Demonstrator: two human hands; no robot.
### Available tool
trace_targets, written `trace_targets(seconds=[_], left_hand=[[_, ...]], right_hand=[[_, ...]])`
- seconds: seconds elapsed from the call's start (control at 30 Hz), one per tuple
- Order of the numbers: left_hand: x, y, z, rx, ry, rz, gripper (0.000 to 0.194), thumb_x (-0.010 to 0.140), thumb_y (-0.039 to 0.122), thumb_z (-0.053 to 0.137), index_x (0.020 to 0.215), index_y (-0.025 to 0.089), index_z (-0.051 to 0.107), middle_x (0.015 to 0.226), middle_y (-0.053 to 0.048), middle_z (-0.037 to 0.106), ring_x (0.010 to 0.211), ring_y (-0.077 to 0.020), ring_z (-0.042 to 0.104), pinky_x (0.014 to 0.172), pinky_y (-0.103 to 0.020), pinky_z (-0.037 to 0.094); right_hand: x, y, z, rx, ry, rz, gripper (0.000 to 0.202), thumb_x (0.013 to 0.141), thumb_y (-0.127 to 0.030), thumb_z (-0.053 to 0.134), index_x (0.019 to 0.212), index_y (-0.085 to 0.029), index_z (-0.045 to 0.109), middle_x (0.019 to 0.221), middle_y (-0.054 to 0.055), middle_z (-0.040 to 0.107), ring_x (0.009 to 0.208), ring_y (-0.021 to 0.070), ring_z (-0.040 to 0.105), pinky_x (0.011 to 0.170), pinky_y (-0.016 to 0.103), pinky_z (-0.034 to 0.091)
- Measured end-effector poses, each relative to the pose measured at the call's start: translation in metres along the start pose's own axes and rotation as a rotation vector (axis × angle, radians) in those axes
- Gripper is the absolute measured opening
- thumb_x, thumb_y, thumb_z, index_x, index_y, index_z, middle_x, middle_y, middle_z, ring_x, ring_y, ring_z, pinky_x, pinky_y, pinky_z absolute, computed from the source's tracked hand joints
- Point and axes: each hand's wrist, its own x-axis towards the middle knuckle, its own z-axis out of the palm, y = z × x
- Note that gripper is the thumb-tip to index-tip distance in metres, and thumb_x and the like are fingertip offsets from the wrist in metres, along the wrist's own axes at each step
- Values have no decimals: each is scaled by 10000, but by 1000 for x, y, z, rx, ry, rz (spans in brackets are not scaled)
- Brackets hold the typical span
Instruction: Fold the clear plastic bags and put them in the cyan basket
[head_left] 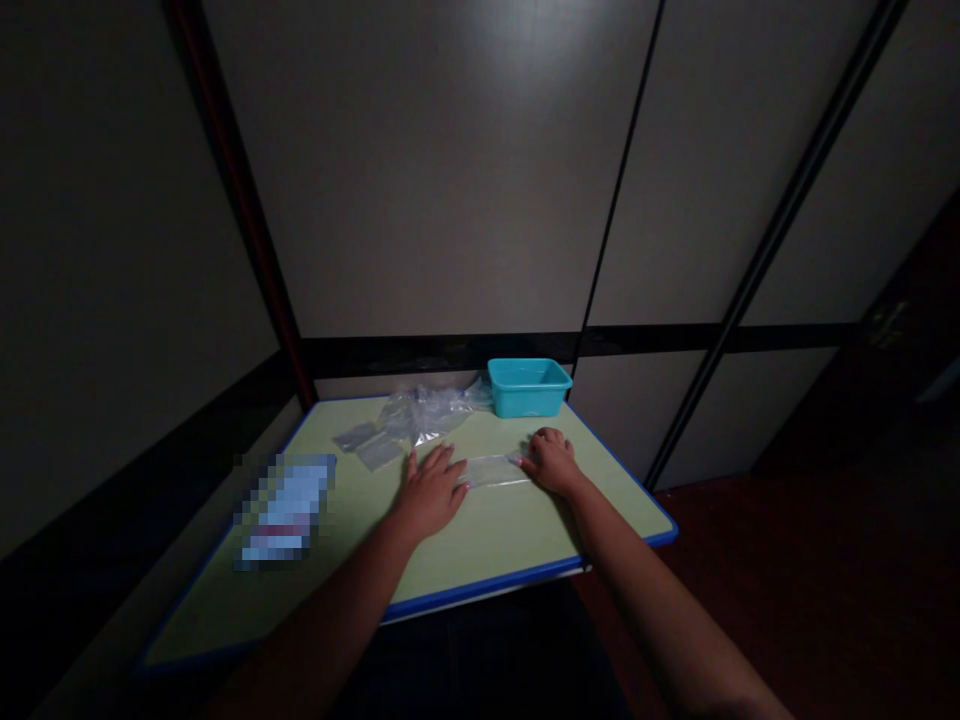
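Note:
A clear plastic bag lies flat and stretched sideways on the pale green table, between my two hands. My left hand rests palm down with its fingers spread, its thumb on the bag's left end. At the other end, my right hand has its fingers curled, with the thumb on the bag; the part of the bag under it is hidden. Just beyond my left hand are more clear plastic bags, some crumpled and some lying flat.
A turquoise plastic basket stands at the table's far right corner. On the left lies a blurred-out, pale blue item. Blue edging runs round the table, and panelled doors rise behind it.

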Motion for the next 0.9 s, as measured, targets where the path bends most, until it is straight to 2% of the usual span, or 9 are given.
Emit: trace_targets(seconds=[0.17,0.4,0.53,0.67,0.9], left_hand=[[1,0,1,-31,-40,-19,404,920,405,365,1279,268,491,1452,-90,363,1357,-256,263,1063,-595,146],[1,-1,4,-41,-82,-99,456,910,470,361,1309,277,469,1476,-96,316,1383,-275,182,1047,-604,156],[1,-1,6,-66,-112,-123,494,906,492,361,1356,296,418,1507,-98,240,1394,-294,134,1046,-612,137],[2,0,5,-94,-141,-58,482,911,471,358,1376,346,373,1528,-45,169,1403,-275,96,1056,-616,91],[2,0,0,-126,-227,83,542,944,428,262,1445,226,231,1510,-48,206,1393,-200,174,1097,-535,102]], right_hand=[[0,1,-1,24,-4,-4,322,813,-486,564,904,-181,608,1139,101,521,1112,246,403,912,394,309],[3,4,-3,-24,44,105,387,862,-485,471,748,-169,663,1041,128,578,1078,279,430,827,375,341],[6,6,1,41,52,51,340,849,-451,508,758,-168,672,991,117,599,1052,255,452,809,327,342],[6,8,5,84,48,-34,270,823,-415,561,773,-172,667,969,104,609,1025,235,471,820,313,332],[-1,4,4,155,33,-66,157,728,-339,670,733,-187,631,912,80,618,970,230,492,786,310,334]])
